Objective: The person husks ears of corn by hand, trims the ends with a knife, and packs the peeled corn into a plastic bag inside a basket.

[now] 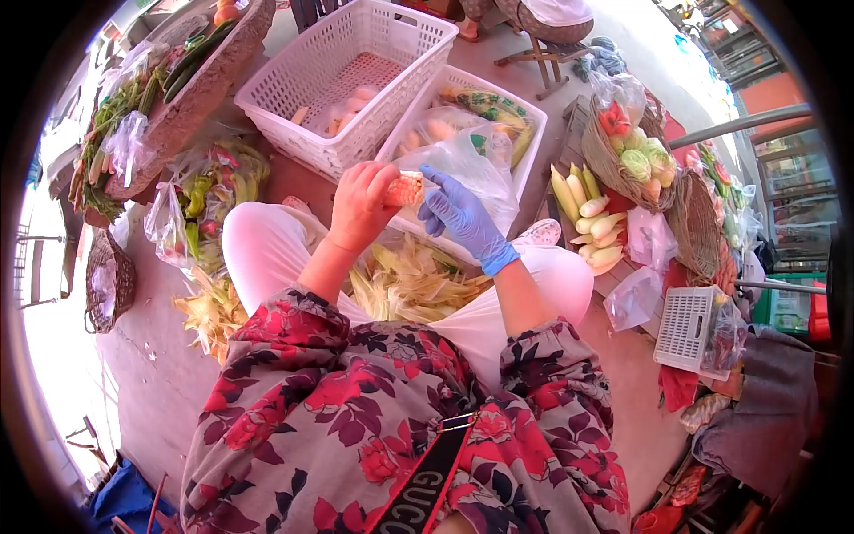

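Note:
My bare left hand (358,203) is closed around a corn cob (406,190) with pinkish-orange kernels, held above my lap. At the cob's right end is my right hand (458,218) in a blue glove, its fingers bent around that end. How firmly the gloved fingertips press on it is hard to see. Pale corn husks (414,280) lie heaped between my legs. Just beyond my hands stands a white tray (540,133) with plastic bags and wrapped corn in it.
A large white basket (285,111) with some cobs stands ahead. Husked ears of corn (592,214) are piled at the right, near a wicker basket (614,151) of vegetables. Bagged peppers (200,205) sit at the left, below a stone trough (213,80). Another person's stool (547,44) is at the back.

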Available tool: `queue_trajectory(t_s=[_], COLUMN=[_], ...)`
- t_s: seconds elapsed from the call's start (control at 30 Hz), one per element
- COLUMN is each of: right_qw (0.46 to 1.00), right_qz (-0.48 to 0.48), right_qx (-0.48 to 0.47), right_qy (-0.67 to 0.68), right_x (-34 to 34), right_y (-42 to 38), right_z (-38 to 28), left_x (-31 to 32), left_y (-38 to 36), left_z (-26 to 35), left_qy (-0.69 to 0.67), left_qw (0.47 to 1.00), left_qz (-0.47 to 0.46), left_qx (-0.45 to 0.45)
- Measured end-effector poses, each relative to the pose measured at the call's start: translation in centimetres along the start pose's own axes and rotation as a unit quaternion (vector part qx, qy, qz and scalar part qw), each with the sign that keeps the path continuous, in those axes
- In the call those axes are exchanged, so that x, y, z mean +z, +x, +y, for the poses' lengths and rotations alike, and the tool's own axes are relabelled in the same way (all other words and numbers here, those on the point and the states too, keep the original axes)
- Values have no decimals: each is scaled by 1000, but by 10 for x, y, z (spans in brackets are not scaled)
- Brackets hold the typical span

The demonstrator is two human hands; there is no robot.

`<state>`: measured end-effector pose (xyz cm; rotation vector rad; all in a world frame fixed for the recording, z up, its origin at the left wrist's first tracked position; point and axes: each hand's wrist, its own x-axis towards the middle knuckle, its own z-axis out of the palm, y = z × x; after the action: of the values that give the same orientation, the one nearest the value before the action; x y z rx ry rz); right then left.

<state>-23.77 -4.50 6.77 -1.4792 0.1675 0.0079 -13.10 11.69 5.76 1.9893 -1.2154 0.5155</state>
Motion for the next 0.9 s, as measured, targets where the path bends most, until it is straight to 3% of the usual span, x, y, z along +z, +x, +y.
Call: queue_trajectory(t_s=[0.3, 0.5, 0.6, 0.7, 0.8, 0.9], right_qw=[992, 967, 962, 961, 999, 988], right_qz=[-30, 39, 73, 109, 33, -7], right_qx=[82, -15, -42, -110, 36, 67], right_qy=[-89, -252, -261, -228, 10, 139], right_x=[-1, 4, 6, 3, 4, 2], right_y=[1, 8, 8, 11, 4, 1], right_z=[3, 46, 50, 56, 26, 15], left_x=[1, 4, 5, 7, 2, 0], left_y=[-5, -8, -9, -10, -9, -8], left_z=[-1, 3, 4, 0, -2, -4], left_qy=[22, 41, 33, 8, 5, 18], left_qw=[992, 984, 987, 994, 996, 996], left_qz=[-90, -124, -112, -68, -51, -49], left_qx=[83, 125, 113, 86, 74, 71])
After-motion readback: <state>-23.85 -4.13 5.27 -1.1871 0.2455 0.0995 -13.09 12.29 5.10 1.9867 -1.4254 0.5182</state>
